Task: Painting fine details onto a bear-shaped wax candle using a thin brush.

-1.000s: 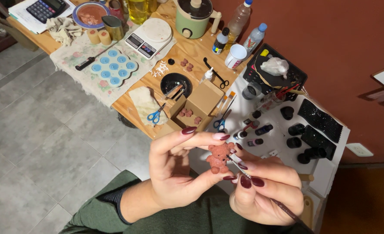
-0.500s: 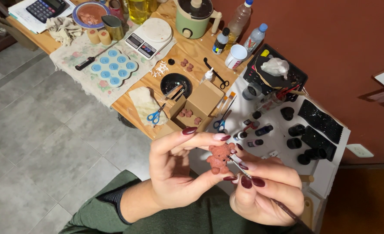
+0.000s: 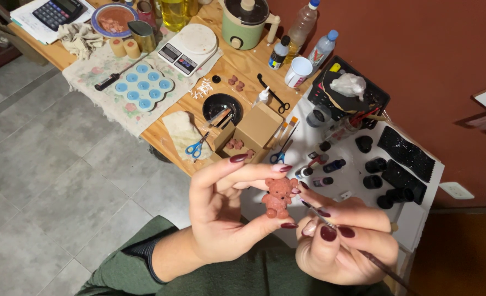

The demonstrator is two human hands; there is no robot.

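My left hand (image 3: 224, 216) pinches a small reddish-brown bear figure (image 3: 278, 198) between thumb and fingers, held upright in front of me. My right hand (image 3: 344, 241) grips a thin paintbrush (image 3: 358, 249), its tip pointing up-left and just off the bear's right side. Both hands hover above the near edge of the tables. An open cardboard box (image 3: 248, 137) with more small brown figures sits just beyond my left fingers.
The wooden table (image 3: 243, 60) carries a kitchen scale (image 3: 191, 46), a blue mould tray (image 3: 143, 85), blue scissors (image 3: 198, 145), a black dish (image 3: 222, 104), a green pot (image 3: 246, 19) and bottles. The white table (image 3: 418, 214) holds dark jars, small paint bottles and a black basket (image 3: 350, 90).
My right hand has drawn the brush a little down and to the right, away from the bear. The left hand has tilted the bear slightly.
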